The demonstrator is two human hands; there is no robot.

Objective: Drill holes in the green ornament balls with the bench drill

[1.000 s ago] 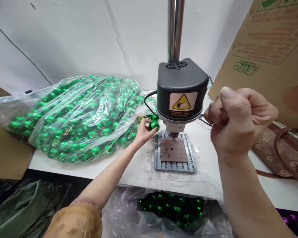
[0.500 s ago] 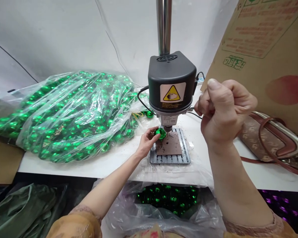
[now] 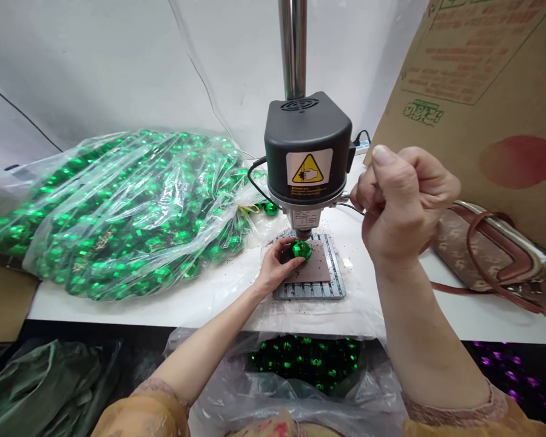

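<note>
Between its thumb and fingers my left hand point(image 3: 276, 267) holds a shiny green faceted ball point(image 3: 301, 250). The ball sits right below the chuck point(image 3: 304, 233) of a small black bench drill press point(image 3: 308, 136), over a brown square board point(image 3: 319, 264) on the slotted metal base point(image 3: 337, 280). Whether the drill bit touches the ball is hidden. My right hand point(image 3: 403, 203) is raised at the machine's right side, closed in a fist around the end of its feed lever point(image 3: 344, 197); the grip itself is covered by the fingers.
A large clear bag of green balls point(image 3: 136, 212) fills the table's left side. Below the front edge, more green balls point(image 3: 304, 364) lie in an open plastic bag. A patterned handbag point(image 3: 477, 243) and a tall cardboard box point(image 3: 486, 115) stand at the right. Dark specks surround the base.
My left hand has moved the green ball to the right and slightly toward me, from beside the chuck to beneath it. My right fist stays at the lever. The whole view has shifted a little.
</note>
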